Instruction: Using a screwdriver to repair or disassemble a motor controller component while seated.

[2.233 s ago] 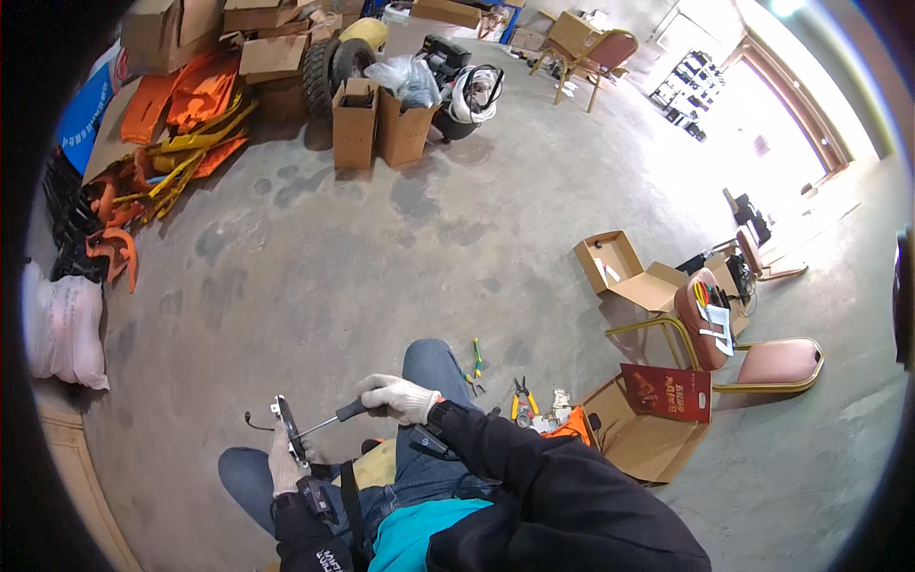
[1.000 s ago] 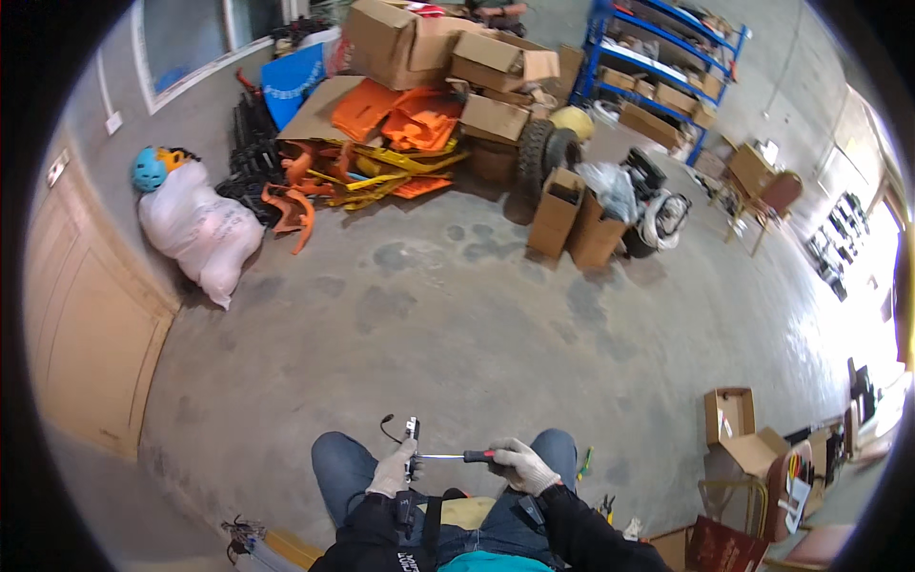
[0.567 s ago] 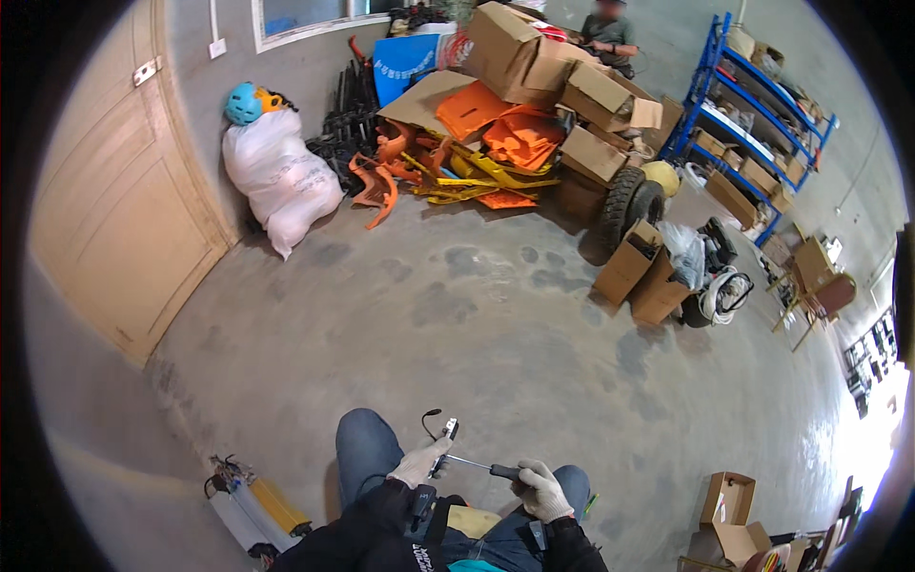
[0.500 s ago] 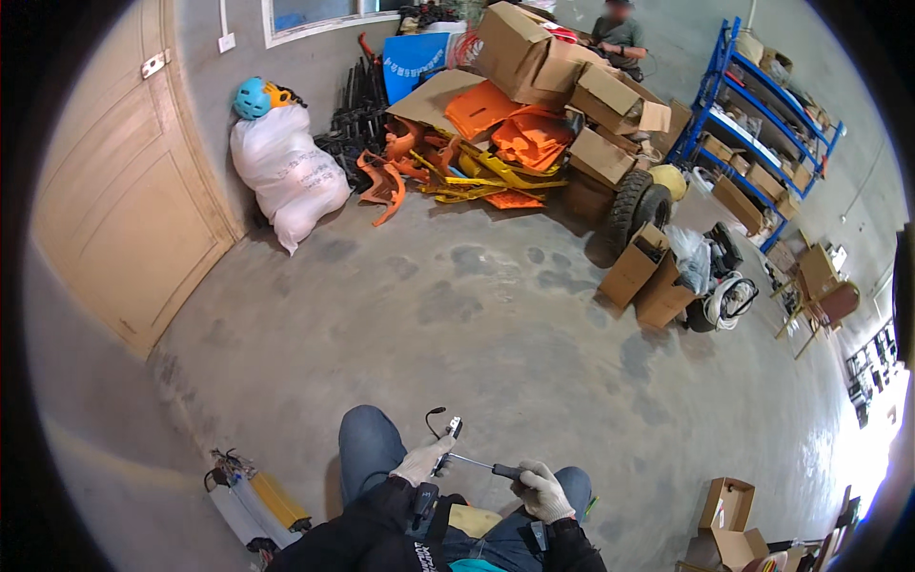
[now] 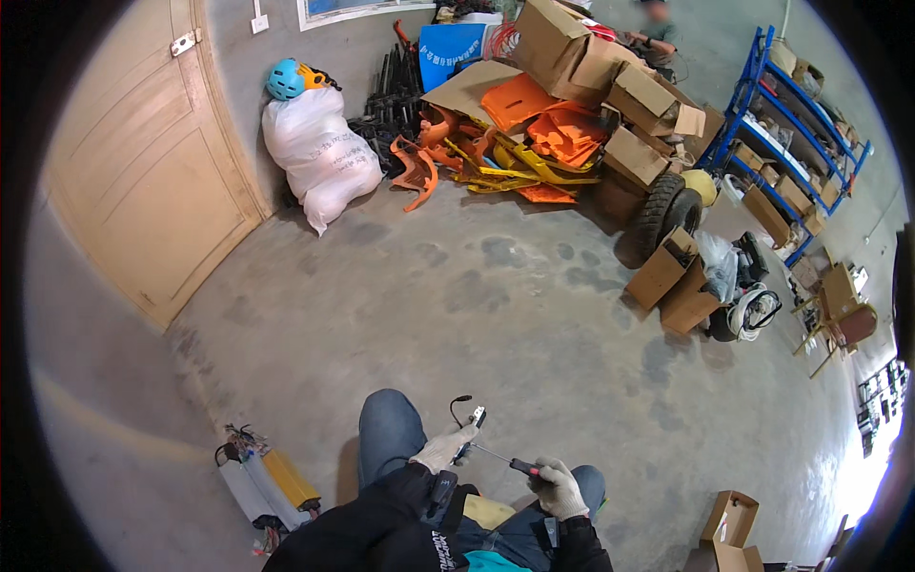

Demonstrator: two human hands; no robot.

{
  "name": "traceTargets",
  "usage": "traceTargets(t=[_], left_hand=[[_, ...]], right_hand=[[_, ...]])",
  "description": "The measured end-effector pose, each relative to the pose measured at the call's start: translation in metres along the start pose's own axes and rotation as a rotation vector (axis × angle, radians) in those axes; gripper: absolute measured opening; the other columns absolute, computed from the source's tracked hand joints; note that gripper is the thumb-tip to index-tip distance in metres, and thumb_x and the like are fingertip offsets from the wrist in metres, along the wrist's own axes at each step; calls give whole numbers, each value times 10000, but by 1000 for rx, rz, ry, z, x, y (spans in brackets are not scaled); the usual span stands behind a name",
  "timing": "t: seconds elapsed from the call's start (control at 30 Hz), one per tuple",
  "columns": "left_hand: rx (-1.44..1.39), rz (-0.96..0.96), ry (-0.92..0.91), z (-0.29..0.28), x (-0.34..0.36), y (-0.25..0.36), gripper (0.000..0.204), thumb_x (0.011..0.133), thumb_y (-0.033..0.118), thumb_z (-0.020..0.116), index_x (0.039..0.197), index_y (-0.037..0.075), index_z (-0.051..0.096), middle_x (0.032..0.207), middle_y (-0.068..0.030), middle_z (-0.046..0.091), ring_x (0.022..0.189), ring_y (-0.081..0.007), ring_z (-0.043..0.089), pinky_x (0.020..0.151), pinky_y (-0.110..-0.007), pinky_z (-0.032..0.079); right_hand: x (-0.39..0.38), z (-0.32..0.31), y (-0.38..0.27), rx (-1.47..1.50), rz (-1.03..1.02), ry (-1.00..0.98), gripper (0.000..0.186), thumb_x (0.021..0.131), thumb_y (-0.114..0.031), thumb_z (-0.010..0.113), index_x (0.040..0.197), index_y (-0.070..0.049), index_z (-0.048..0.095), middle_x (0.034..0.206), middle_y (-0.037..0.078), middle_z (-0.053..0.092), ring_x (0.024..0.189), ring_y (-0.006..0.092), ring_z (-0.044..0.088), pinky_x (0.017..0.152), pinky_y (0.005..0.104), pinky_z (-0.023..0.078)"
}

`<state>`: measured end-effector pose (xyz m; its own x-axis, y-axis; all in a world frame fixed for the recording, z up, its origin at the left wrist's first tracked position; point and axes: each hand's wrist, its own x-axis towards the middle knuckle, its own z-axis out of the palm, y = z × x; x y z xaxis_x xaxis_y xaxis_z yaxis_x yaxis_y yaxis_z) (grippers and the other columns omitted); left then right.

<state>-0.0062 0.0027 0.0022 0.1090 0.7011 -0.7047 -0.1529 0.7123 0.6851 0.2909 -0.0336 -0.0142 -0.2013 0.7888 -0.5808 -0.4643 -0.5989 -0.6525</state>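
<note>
Both my hands wear pale work gloves and hover over my knees, which are in blue jeans. My left hand grips a small black and white part with a thin black cable looping off its top. My right hand holds a screwdriver by its dark handle. Its thin shaft points left, with the tip at the part in my left hand.
A yellow and white device with loose wires lies on the concrete floor at my left. Cardboard boxes, tyres, orange and yellow plastic parts, a white sack, blue shelving and a wooden door stand farther off. Another person is at the back.
The view has swung left, from the boxes and chair at the right to the door and sack. My hands keep the part and the screwdriver together over my knees.
</note>
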Motion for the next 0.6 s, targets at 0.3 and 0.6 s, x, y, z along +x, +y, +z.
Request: traceTargets(t=[0.3,0.6], left_hand=[[33,-10,8,0,-5,7,467,962,470,644,1224,84,637,856,17,594,709,-81,588,615,-238,503],[20,43,13,-1,5,-13,473,975,498,604,1084,38,614,801,-9,575,660,-106,551,560,-276,470]], right_hand=[[-7,19,-23,-226,258,92,339,999,-279,573,1179,7,600,894,114,626,653,228,606,559,321,473],[-2,-2,2,-36,9,-24,307,949,-186,651,1182,9,602,972,110,628,745,218,628,675,347,540]])
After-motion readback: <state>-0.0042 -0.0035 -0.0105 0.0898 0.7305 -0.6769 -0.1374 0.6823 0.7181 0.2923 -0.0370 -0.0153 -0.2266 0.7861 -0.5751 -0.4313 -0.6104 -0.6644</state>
